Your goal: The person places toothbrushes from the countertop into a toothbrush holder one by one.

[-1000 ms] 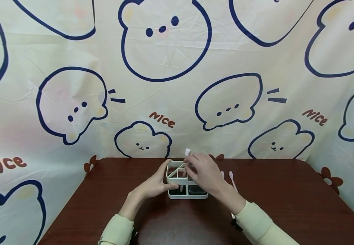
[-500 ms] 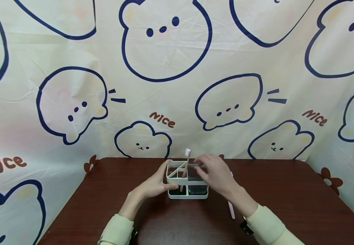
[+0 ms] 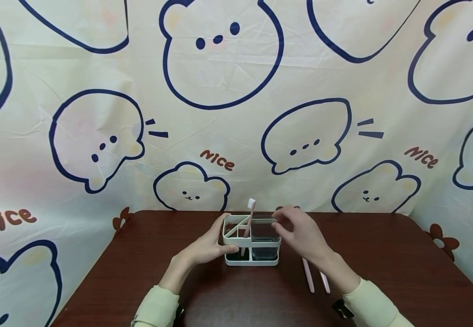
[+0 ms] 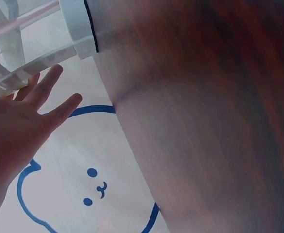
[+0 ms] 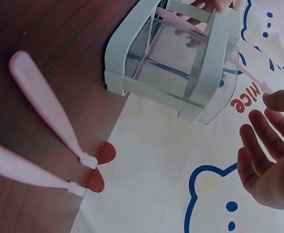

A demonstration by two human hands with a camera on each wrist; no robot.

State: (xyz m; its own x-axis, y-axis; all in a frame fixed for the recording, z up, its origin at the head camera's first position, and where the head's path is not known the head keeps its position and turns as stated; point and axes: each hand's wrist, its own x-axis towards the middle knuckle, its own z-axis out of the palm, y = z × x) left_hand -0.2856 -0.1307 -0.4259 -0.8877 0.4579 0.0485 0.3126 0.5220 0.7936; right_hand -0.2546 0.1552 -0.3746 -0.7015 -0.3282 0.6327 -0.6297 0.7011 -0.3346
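Observation:
A pale grey-green toothbrush holder (image 3: 256, 244) with two levels stands on the table in the head view. My left hand (image 3: 203, 245) grips its left side, thumb at the front and a finger at the back rim. One pink toothbrush (image 3: 250, 217) leans upright in a left compartment, white bristles up. On the right side of the holder sits a clear cup (image 3: 265, 231). My right hand (image 3: 303, 234) hovers just right of the cup, fingers loosely bent and holding nothing. In the right wrist view, two pink toothbrushes (image 5: 44, 104) (image 5: 27, 167) lie on the table.
The dark brown wooden table (image 3: 138, 272) ends at a back edge against a cream cloth (image 3: 236, 136) printed with bear outlines. Both loose toothbrushes lie below my right forearm, partly covered by it in the head view.
My right hand has let go of the upright toothbrush and moved right, past the clear cup. The left hand and the holder stay almost where they were.

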